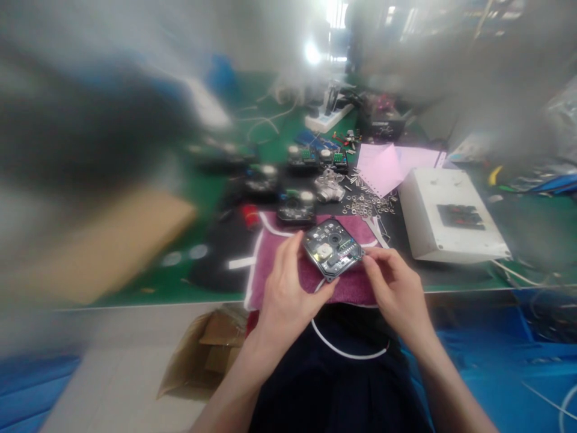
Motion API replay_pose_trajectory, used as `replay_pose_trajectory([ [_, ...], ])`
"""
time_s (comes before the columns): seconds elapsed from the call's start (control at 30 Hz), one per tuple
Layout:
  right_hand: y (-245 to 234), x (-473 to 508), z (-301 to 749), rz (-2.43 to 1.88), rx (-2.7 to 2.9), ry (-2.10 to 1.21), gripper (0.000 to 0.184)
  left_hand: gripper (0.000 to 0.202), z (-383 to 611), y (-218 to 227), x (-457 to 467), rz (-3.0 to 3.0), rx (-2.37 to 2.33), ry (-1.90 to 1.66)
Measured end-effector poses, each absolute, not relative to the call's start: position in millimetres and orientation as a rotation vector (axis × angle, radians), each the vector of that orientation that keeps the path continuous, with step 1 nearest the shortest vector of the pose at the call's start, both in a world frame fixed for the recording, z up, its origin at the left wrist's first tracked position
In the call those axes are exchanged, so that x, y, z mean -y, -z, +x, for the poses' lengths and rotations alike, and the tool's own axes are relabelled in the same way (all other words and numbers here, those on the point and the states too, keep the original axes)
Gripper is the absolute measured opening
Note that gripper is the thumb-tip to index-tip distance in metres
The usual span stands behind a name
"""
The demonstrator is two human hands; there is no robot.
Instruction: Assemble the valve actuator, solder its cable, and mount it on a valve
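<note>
Between my hands, a squarish black electronic module (pixel 332 245) with an exposed circuit board is held tilted above a purple cloth (pixel 270 264). My left hand (pixel 291 279) grips its left side and lower corner, the thumb at the bottom edge. At the right corner, the fingers of my right hand (pixel 394 282) pinch the housing. A white cable (pixel 347 355) runs from beneath the module and curves over my lap. Just beyond lies a similar module (pixel 296 207) at the cloth's far edge, and a wrench (pixel 376 233) rests to the right.
More modules (pixel 264 178) stand farther back. Loose washers and small metal pins (pixel 367 204) lie beside pink paper (pixel 383 165). A white box (pixel 451 213) stands at right, a red spool-like object (pixel 250 215) at left. Below the table edge is an open cardboard box (pixel 202 355).
</note>
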State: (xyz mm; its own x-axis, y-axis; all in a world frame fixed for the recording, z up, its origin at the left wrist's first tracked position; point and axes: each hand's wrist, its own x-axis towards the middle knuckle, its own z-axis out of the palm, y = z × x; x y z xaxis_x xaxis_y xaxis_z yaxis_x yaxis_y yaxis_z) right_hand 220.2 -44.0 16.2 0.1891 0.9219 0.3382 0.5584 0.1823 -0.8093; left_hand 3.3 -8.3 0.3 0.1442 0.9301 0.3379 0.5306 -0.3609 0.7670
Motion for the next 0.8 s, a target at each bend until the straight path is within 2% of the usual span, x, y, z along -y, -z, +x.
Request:
replay_pose_trajectory([
  [0.1,-15.6,48.0,217.4,-1.5,1.416,-0.483,0.016,0.09,6.3,-6.6,7.6,1.919,-1.342,-1.14],
  [0.27,-16.5,49.3,224.0,-1.56,1.309,-0.325,0.016,0.087,16.0,-20.6,-2.1,1.993,-1.224,-1.154],
  [0.43,-14.5,47.5,232.8,-1.614,1.467,-0.263,0.016,0.082,14.4,-19.4,-13.7,2.103,-1.198,-1.063],
  [0.6,-27.2,41.7,228.9,-1.52,1.629,-0.108,0.008,0.077,4.4,-10.2,-10.4,2.111,-1.228,-1.04],
  [0.8,-43.3,25.6,216.0,-1.398,1.904,-0.056,0.021,0.072,3.0,-4.9,-6.3,2.042,-1.253,-1.107],
])
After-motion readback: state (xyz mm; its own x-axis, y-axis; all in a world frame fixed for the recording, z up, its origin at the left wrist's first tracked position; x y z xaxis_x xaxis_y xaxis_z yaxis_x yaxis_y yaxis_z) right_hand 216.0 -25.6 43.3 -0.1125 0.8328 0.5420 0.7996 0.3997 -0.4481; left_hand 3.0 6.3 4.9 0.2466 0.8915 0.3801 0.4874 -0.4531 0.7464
